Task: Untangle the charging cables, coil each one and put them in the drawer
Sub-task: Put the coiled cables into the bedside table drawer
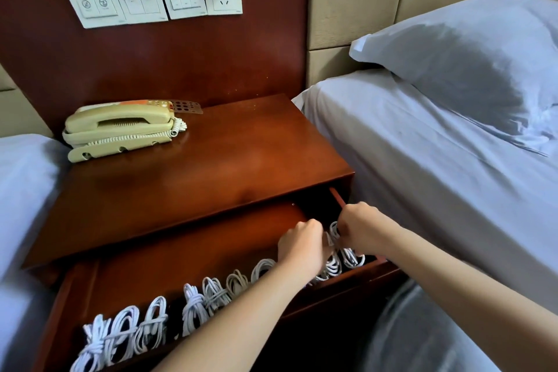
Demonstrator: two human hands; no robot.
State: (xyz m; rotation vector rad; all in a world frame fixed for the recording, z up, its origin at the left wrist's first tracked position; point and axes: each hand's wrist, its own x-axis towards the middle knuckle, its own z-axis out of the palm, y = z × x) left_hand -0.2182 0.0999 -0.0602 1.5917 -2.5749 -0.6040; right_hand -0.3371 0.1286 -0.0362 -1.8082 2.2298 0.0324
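Two bare forearms reach in from below, and the left hand [302,246] and right hand [360,229] meet over the right end of the open red-brown wooden drawer [196,251]. Both are clenched on one white coiled charging cable [333,232]. The right hand's fingers curl over its top loops. The left hand seems to pinch its near side, though those fingertips are hidden behind the knuckles. This cable stands upright just above the drawer's front right corner, close over bundles that lie there. A row of other white wrapped cable bundles [211,296] runs along the front edge to the left corner, leaning on the front wall. The task looks nearly done, and this may be the last cable to set down. If either hand lets go before the wrapped end is tucked in, the springy loops could open and snag the neighbouring bundles. Forcing it into the crowded corner could tip those bundles over. Loops left standing above the front wall might be caught under the polished wooden counter [196,178] when the drawer slides shut. At the counter's back left corner sits a cream corded telephone [120,127], and a bed with pale sheets [422,175] lies just beside the counter's right edge.
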